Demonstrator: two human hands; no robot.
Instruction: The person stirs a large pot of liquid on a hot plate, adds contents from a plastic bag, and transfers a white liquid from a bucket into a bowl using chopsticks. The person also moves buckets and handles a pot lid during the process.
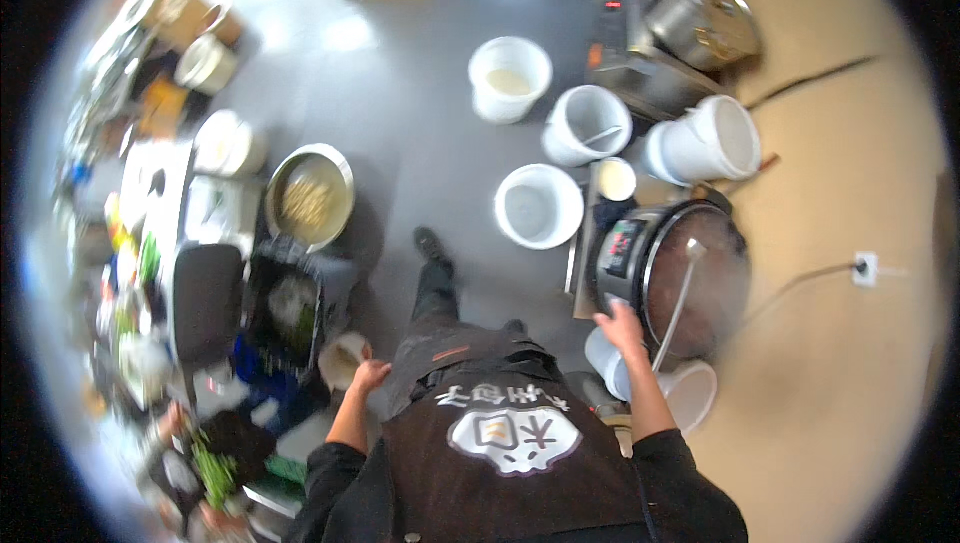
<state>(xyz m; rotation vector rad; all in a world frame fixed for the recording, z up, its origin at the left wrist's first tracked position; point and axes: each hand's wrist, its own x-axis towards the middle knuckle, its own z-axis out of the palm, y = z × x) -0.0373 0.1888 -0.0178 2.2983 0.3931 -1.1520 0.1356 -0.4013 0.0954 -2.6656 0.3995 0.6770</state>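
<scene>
My right hand [622,329] is at the front rim of a large black electric cooker [626,250] with a lit panel, its fingers apart. Whether it touches the cooker is hard to tell. Steam rises from the dark reddish contents, and a long-handled utensil [677,310] leans across the opening. My left hand [373,376] hangs low on the other side, its fingers curled beside the rim of a pale bucket [341,363]. Blur hides whether it grips that rim. White buckets [694,393] stand below my right forearm.
White buckets [538,205] stand on the grey floor ahead, one holding a utensil. A steel bowl [311,194] of pale pieces in liquid lies left, near a dark chair [206,303] and black crate [281,310]. A co-worker's hands handle green vegetables [214,468]. A cord runs to a wall outlet [865,269].
</scene>
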